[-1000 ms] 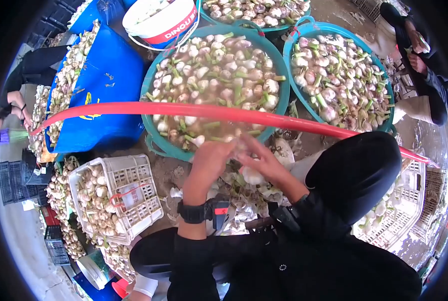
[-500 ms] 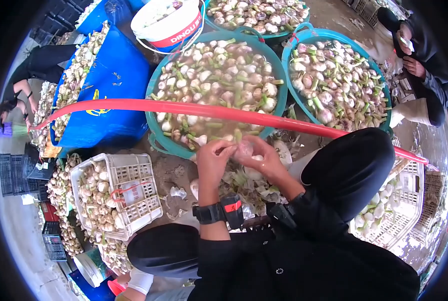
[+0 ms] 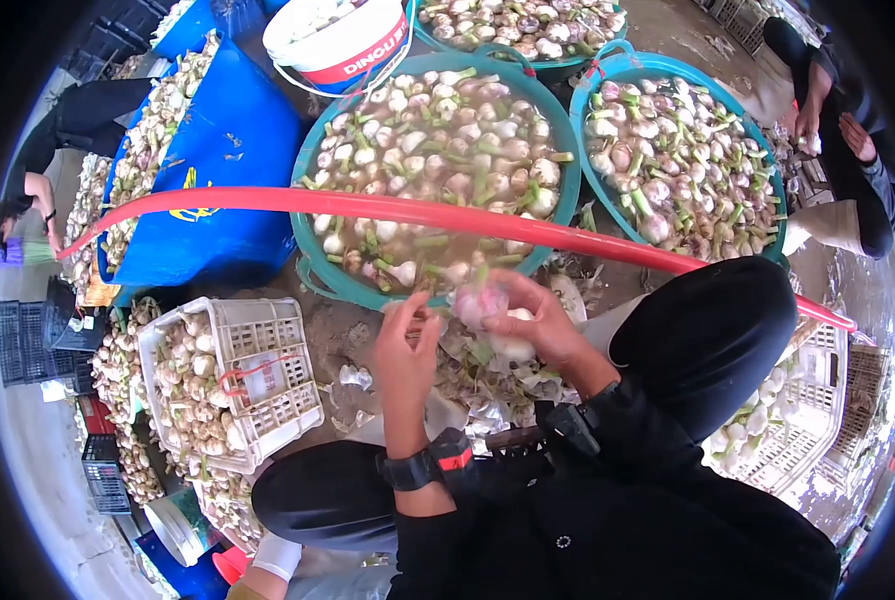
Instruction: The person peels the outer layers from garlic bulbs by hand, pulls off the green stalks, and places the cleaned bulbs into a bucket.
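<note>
My right hand (image 3: 550,328) is closed around a pinkish garlic bulb (image 3: 479,304), its green stem pointing up. A white bulb (image 3: 512,340) also sits in this hand, below the first. Just left of the bulb, apart from it, my left hand (image 3: 407,345) has its fingers curled in; what they pinch, if anything, is too small to tell. Both hands are near the front rim of a round green tub (image 3: 352,290) of garlic in murky water. Under them lie loose peelings and leaves (image 3: 487,385).
A red hose (image 3: 397,207) crosses above the tub. A white crate (image 3: 267,385) of garlic stands left, with a blue container (image 3: 232,165) behind it. Another tub (image 3: 577,110) is at right. Co-workers' hands (image 3: 857,138) show at far right and far left.
My left hand has moved left, away from the bulb that both hands were touching. The pinkish bulb now shows more fully in my right hand. The co-worker's hands at right have moved apart.
</note>
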